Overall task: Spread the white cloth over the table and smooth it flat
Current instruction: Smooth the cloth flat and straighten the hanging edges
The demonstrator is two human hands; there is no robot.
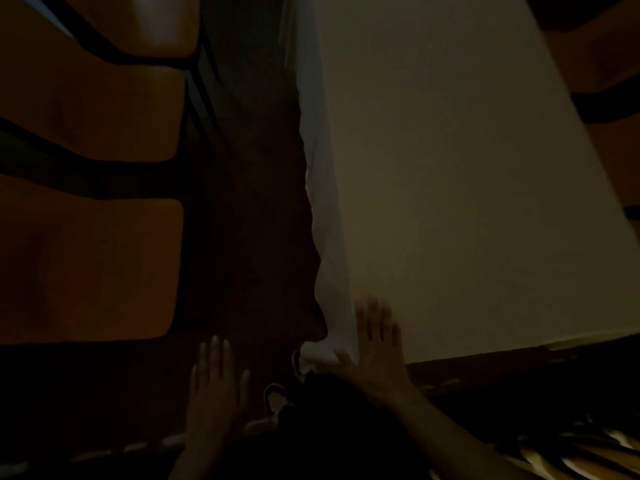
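The scene is very dark. A white cloth (460, 188) lies flat over a long table that runs away from me on the right; its left edge hangs down in a loose fold (325, 271). My right hand (377, 355) rests flat, fingers spread, on the near left corner of the cloth. My left hand (216, 386) hovers with straight, spread fingers over the dark floor left of the table and holds nothing. The near edge of the table (502, 358) shows as a dark strip below the cloth.
Several orange-brown chair seats (93, 265) line the left side, with a dark aisle (242, 202) between them and the table. More chairs (602, 64) stand at the far right. A light shoe (275, 398) shows below the cloth corner.
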